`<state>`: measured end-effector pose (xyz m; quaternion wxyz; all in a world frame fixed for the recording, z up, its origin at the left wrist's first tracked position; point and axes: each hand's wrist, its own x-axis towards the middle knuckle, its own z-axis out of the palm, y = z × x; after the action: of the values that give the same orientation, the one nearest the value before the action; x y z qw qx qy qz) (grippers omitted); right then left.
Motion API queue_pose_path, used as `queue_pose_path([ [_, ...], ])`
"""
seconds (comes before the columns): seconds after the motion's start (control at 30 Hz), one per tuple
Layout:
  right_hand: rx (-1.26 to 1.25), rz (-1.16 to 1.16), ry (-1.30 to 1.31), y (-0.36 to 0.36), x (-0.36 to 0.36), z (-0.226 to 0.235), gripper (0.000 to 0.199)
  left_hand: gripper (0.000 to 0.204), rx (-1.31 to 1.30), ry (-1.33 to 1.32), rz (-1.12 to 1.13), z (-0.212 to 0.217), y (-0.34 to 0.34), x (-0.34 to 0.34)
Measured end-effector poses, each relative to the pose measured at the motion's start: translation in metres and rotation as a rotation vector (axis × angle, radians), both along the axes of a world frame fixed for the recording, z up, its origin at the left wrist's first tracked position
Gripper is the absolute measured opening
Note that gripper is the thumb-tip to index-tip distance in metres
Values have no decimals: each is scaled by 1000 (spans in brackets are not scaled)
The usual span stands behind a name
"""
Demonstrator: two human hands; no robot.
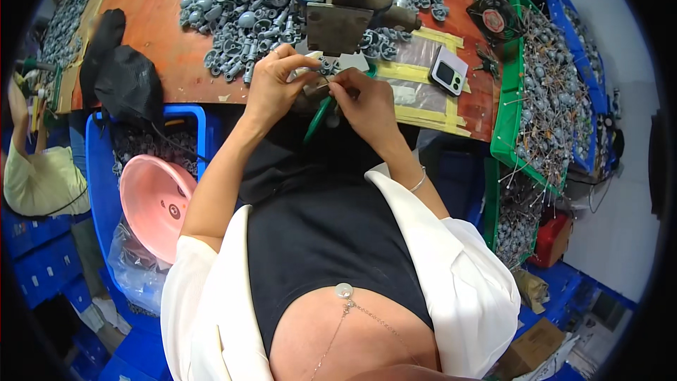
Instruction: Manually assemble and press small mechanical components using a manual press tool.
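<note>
My left hand (276, 85) and my right hand (367, 104) meet at the table's near edge, just below a dark metal bench press (340, 22). Each hand has thumb and forefinger pinched together, fingertips close to each other. Something thin and dark seems to run between them, too small to name. Slanting down below the fingertips is a green strip-like part (319, 120). Behind my left hand lies a large heap of small grey plastic parts (247, 17), some domed, some tubular.
A phone (448, 70) lies on the table right of my hands, near keys (486, 62) and a small fan (495, 17). Green crates (509, 109) of wired grey parts line the right. At left are a black bag (130, 85), a blue bin (99, 190), a pink basin (151, 204) and another person (46, 176).
</note>
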<state>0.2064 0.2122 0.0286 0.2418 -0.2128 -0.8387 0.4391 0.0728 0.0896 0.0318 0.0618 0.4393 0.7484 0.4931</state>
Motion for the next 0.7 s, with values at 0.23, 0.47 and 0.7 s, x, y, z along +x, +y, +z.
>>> queue_pose_path([
  [0.23,-41,-157,349,103,-20,54,16,23,31,50,-8,-5,5,2],
  [0.47,-436,162,596,176,-137,112,21,22,-16,144,-172,4,4,-10],
  [0.7,343,9,720,37,13,145,23,14,-63,236,63,7,6,12],
])
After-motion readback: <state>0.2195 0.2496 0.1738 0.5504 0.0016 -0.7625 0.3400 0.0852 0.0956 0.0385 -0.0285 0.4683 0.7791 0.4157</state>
